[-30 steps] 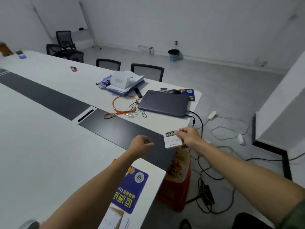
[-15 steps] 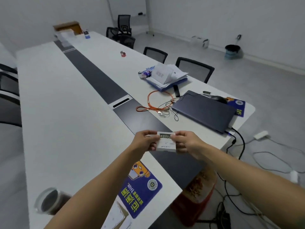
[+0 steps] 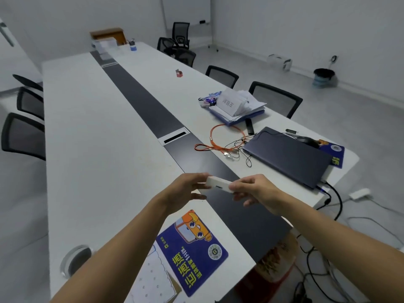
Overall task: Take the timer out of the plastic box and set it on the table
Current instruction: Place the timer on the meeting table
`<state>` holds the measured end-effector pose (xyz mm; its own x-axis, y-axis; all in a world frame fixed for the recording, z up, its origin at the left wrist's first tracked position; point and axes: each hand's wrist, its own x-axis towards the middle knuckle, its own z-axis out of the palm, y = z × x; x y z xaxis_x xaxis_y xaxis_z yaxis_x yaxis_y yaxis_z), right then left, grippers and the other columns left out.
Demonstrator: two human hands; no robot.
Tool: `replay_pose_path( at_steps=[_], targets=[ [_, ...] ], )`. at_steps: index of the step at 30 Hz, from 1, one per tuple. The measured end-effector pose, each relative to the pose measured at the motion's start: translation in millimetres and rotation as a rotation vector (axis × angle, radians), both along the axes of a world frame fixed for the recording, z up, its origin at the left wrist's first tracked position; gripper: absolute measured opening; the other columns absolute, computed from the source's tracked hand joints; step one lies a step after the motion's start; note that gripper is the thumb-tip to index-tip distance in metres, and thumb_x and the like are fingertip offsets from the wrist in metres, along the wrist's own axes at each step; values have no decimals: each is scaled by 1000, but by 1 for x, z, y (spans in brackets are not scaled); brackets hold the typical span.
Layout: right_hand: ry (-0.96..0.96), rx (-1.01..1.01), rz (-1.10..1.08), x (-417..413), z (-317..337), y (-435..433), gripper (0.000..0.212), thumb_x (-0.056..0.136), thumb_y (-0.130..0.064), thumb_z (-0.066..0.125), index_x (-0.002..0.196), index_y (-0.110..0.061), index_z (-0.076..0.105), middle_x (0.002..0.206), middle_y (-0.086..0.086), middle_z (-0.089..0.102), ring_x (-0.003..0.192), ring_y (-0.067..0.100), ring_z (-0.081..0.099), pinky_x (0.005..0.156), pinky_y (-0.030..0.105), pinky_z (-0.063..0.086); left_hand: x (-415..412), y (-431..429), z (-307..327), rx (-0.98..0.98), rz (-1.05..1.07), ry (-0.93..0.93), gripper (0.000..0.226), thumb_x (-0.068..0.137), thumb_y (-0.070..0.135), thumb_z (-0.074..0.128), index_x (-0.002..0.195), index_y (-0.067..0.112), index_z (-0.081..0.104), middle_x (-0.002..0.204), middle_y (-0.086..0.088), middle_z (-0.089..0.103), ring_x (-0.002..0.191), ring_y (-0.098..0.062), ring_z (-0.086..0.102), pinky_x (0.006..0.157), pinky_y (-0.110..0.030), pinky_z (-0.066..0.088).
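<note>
Hands meet in the air above the near end of the long white worktop [image 3: 91, 149], over its dark centre strip [image 3: 142, 99]. Between them is the small white rectangular plastic timer [image 3: 218, 185], lifted clear of the surface and turned nearly edge-on, so its display cannot be read. The left hand [image 3: 185, 189] has the timer's left end in its grip, fingers and thumb curled round it. The right hand [image 3: 255, 193] closes its grip on the other end, pinching it between thumb and fingertips.

Below the near right corner of the worktop, on the floor, stands the red plastic box [image 3: 258, 287]. Its orange-brown contents are too blurred to name. The timer is outside the box and well apart from it.

At the near edge lies a blue rectangular mat with an orange cartoon figure [image 3: 192, 252], just beside a white dotted sheet [image 3: 153, 281]. A round grey-rimmed opening [image 3: 75, 259] sits near the left edge. Along the right edge lies a closed dark laptop [image 3: 288, 156], with a looped orange cable [image 3: 220, 138] beside it. A stack of white papers on a blue folder [image 3: 238, 106] lies beyond that. A small red object [image 3: 178, 73] lies farther toward the far end.
</note>
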<state>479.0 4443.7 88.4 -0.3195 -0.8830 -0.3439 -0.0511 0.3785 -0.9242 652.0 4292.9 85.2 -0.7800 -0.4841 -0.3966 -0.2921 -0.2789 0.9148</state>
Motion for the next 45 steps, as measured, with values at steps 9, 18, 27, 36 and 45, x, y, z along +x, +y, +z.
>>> replay_pose_path(
  at_steps=[9, 18, 27, 36, 45],
  targets=[
    [-104, 21, -47, 16, -5, -2, 48, 68, -49, 71, 91, -7, 73, 94, 10, 74, 80, 21, 69, 64, 28, 50, 2, 13, -1, -249, 38, 13, 26, 90, 15, 66, 115, 8, 64, 99, -4, 64, 97, -19, 59, 83, -24, 50],
    [-141, 15, -38, 18, -7, 1, 54, 68, -49, 69, 96, -4, 72, 96, 11, 74, 78, 19, 68, 63, 27, 50, 6, 17, 1, -327, 46, 38, 24, 88, 12, 68, 112, 10, 65, 99, -5, 65, 88, -14, 62, 73, -11, 53],
    [-156, -1, -41, 19, -12, 2, 56, 71, -47, 69, 100, 0, 72, 97, 12, 73, 78, 19, 66, 60, 25, 49, 5, 25, 0, -280, 79, 58, 30, 91, 9, 63, 121, 9, 61, 106, -3, 61, 93, -14, 59, 80, -14, 49],
    [-201, -10, -63, 12, -15, 3, 60, 73, -47, 70, 107, 3, 70, 89, 9, 73, 72, 15, 66, 51, 20, 47, 10, 22, -3, -266, 29, 66, 37, 85, -2, 67, 117, 15, 61, 109, -2, 64, 100, -15, 62, 71, -11, 55],
    [61, -51, -109, 20, -21, -8, 42, 73, -37, 77, 102, -8, 70, 99, 9, 70, 83, 20, 67, 56, 24, 49, 24, 1, -14, -126, 293, -92, 20, 96, 22, 58, 97, 5, 69, 91, -12, 70, 86, -24, 68, 73, -27, 55]
  ],
)
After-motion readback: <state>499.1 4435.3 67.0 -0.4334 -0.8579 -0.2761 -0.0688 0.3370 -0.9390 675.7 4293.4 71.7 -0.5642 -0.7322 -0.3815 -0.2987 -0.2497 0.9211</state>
